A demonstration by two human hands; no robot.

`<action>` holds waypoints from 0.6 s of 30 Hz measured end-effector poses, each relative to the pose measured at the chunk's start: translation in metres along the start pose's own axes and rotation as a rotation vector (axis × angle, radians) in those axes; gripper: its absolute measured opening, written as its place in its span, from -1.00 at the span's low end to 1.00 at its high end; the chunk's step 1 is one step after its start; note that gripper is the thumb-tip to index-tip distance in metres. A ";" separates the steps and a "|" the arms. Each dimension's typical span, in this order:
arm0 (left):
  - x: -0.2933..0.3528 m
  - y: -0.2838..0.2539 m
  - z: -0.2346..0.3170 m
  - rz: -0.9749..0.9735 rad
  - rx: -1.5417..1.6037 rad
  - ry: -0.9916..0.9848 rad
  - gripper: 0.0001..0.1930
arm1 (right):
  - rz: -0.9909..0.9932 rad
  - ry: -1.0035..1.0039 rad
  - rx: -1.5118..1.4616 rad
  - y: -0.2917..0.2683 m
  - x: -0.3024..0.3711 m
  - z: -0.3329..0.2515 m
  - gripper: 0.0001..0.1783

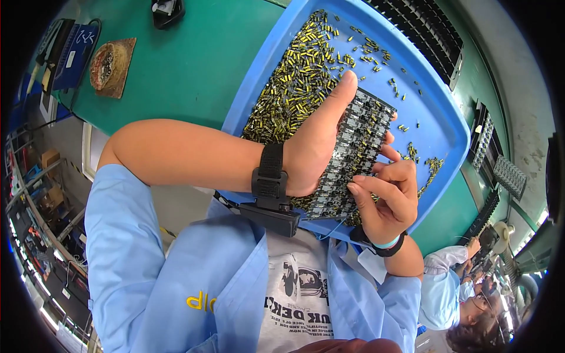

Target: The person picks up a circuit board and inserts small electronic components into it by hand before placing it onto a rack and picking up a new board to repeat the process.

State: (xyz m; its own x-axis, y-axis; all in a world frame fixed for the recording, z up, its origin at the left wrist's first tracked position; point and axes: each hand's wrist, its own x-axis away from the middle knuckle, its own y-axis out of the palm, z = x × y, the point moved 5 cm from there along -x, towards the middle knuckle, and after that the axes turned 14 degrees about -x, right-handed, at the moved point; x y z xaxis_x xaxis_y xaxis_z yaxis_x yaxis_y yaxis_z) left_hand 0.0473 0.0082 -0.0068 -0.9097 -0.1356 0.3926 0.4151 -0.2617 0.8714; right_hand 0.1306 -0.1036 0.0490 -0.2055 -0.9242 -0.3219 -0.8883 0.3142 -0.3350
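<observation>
My left hand (315, 141) is wrapped round a panel of small dark circuit boards (358, 147), its thumb along the near-left edge and its fingertips showing past the far-right edge. The panel is tilted over the tray, and yellow-and-black parts stand in rows on it. My right hand (393, 197) is closed in a pinch, thumb and forefinger at the panel's lower right side. Whatever sits between those fingertips is too small to make out. Beneath both hands, a blue tray (450, 129) holds a heap of small yellow-and-black capacitors (294, 76), with others scattered on its right side.
A black slotted rack (421, 35) stands beyond the tray. More panels (509, 176) lie to the right. On the green table (200, 59), a round, crusted dish on a brown board (112, 67) sits left. Another person (447, 294) works at lower right.
</observation>
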 end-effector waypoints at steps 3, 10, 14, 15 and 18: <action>0.000 0.001 0.002 0.020 -0.012 0.007 -0.09 | -0.005 0.021 0.029 0.000 -0.001 -0.002 -0.76; -0.001 0.002 0.003 0.024 -0.054 0.050 -0.09 | -0.020 0.000 0.144 0.001 -0.002 -0.009 -0.76; -0.002 0.002 0.002 0.043 -0.060 0.051 -0.08 | -0.002 -0.017 0.191 0.002 -0.004 -0.011 -0.74; -0.002 0.002 0.002 0.043 -0.062 0.051 -0.08 | -0.001 -0.018 0.191 0.002 -0.003 -0.010 -0.74; -0.001 0.002 0.001 0.046 -0.090 0.071 -0.08 | -0.013 -0.075 0.267 0.004 -0.001 -0.011 -0.67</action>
State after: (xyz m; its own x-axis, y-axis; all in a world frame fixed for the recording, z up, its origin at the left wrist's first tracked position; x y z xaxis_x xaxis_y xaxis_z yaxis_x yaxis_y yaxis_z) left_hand 0.0490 0.0092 -0.0050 -0.8874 -0.2158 0.4074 0.4593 -0.3382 0.8214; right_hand 0.1230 -0.1043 0.0575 -0.1548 -0.9130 -0.3775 -0.7488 0.3577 -0.5580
